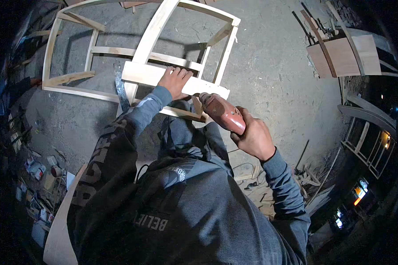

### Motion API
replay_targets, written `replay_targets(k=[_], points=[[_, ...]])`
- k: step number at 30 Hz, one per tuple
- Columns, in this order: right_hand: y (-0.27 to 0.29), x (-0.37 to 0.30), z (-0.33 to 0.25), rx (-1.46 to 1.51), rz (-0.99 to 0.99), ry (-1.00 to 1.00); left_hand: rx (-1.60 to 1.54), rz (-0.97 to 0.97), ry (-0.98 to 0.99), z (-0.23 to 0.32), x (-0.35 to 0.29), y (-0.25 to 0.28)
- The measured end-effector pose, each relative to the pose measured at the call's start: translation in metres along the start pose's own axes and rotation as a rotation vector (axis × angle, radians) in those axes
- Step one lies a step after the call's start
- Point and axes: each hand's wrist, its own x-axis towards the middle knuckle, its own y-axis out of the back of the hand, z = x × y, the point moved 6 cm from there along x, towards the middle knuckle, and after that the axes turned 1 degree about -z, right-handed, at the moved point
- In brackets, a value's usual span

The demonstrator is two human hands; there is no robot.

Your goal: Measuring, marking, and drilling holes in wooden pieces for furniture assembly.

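My right hand (pixel 256 138) is wrapped round the handle of a red power drill (pixel 225 114). The drill's nose points up and left, at the near edge of a pale wooden board (pixel 141 74); whether its tip touches the wood is hidden. My left hand (pixel 175 82) lies over that board with its fingers curled across the top, gripping it. Below the board stands a light wooden frame (pixel 216 33) of joined slats, and a wide plank (pixel 154 31) runs away from me across it.
Wood panels and strips (pixel 345 55) are stacked at the far right. Cluttered tools and containers (pixel 40 170) lie at the left, and wood scraps (pixel 307 179) at the lower right. The grey floor (pixel 278 79) has shavings scattered on it.
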Motion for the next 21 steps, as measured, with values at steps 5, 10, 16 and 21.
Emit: replay_targets(k=[5,10,16,21], points=[[-0.003,0.002,0.001,-0.020,0.039,-0.008,0.045,-0.066,0.015,0.000,0.000,-0.005],[-0.025,0.008,0.008,0.012,0.095,0.008,0.079,-0.111,0.026,0.002,-0.001,-0.003],[-0.019,-0.005,0.004,0.235,0.144,-0.001,0.092,-0.098,0.029,0.002,0.000,-0.006],[-0.001,-0.045,-0.005,0.317,0.214,-0.031,0.081,-0.113,0.013,0.005,0.005,-0.004]])
